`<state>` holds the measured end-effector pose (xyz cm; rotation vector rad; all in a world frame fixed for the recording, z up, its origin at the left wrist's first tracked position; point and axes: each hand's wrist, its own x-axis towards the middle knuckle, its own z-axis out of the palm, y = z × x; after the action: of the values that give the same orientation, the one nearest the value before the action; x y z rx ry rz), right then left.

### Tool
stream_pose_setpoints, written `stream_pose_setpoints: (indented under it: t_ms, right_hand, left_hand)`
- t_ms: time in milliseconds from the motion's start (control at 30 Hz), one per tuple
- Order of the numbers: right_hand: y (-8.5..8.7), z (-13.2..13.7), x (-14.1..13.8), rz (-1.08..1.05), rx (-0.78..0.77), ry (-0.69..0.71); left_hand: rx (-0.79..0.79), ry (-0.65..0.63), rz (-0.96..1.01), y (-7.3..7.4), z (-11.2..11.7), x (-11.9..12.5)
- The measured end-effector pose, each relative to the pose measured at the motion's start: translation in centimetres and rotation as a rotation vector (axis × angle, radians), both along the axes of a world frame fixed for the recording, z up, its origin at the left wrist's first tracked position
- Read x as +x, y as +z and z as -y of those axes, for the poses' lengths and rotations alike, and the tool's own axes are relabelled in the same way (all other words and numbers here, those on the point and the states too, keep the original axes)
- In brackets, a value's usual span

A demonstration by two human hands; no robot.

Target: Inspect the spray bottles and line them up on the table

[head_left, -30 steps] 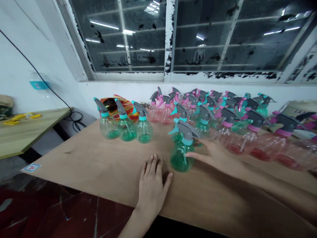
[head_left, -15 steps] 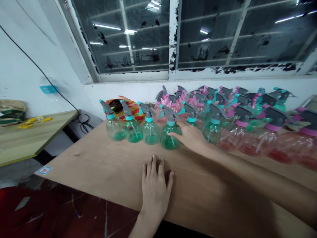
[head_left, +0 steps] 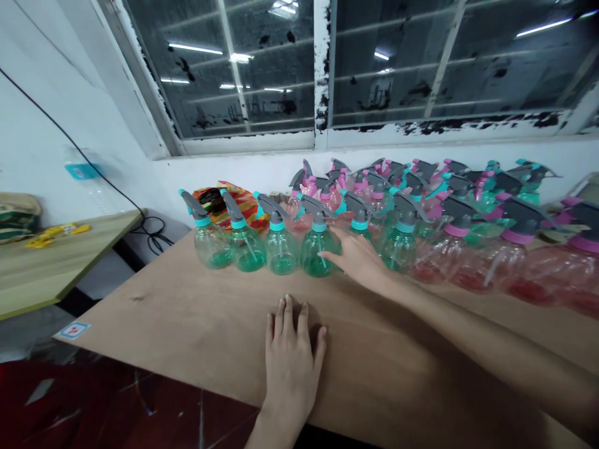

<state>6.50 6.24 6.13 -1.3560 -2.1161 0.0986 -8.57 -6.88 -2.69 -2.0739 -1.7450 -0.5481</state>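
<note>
My right hand (head_left: 358, 255) is wrapped around the right side of a green spray bottle (head_left: 314, 252) with a grey and turquoise trigger head. The thumb lies across the front of the bottle, while the other fingers are hidden behind it. The bottle stands upright on the table. Nearer to me, my left hand (head_left: 292, 355) lies flat on the wooden tabletop (head_left: 187, 312), its fingers slightly spread and holding nothing. To the left of the held bottle stand three similar bottles in a row, the nearest a green spray bottle (head_left: 282, 252). Behind my right hand is another green spray bottle (head_left: 359, 227).
Several pink spray bottles (head_left: 452, 249) and more green ones crowd the right and back. An orange patterned bag (head_left: 243, 202) lies behind the left bottles. A lower side table (head_left: 60, 262) with yellow pieces (head_left: 56, 234) stands left, beside a black cable (head_left: 154, 231).
The held bottle has shifted slightly away from me, more into line with its left neighbours. My left hand stays flat on the table. The whole view has turned slightly.
</note>
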Motion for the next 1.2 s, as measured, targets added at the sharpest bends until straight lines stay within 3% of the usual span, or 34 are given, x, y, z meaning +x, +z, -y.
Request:
stream_pose_setpoints:
  t_ms: [200,367,600,733,900,1067,1200]
  right_hand:
    - [-0.6,2.7,3.4,-0.094,0.089,0.009]
    - [-0.1,2.8,7.0,-0.086,0.144,-0.179]
    - [0.3,-0.2,5.6,0.013,-0.006,-0.334]
    - [0.4,-1.0,4.8,0.042,-0.05,-0.31]
    - [1.0,0.0,5.2,0.076,-0.073,-0.271]
    - [1.3,2.4,6.0,0.123,-0.064,-0.197]
    - [1.2,5.8,6.8,0.158,-0.043,-0.101]
  left_hand:
    - [0.02,0.006,-0.024,-0.1,-0.1,-0.1]
    - [0.03,-0.013,-0.012,-0.2,-0.2,-0.4]
    - [-0.005,-0.032,0.024,-0.2,-0.3,-0.7]
    - [-0.012,-0.05,0.03,-0.2,-0.4,-0.9]
    - [-0.023,-0.049,0.058,-0.4,-0.6,-1.2]
    - [-0.096,-0.078,0.194,0.3,-0.5,-0.9]
    - [-0.191,-0.177,0.407,1.3,0.1,0.8]
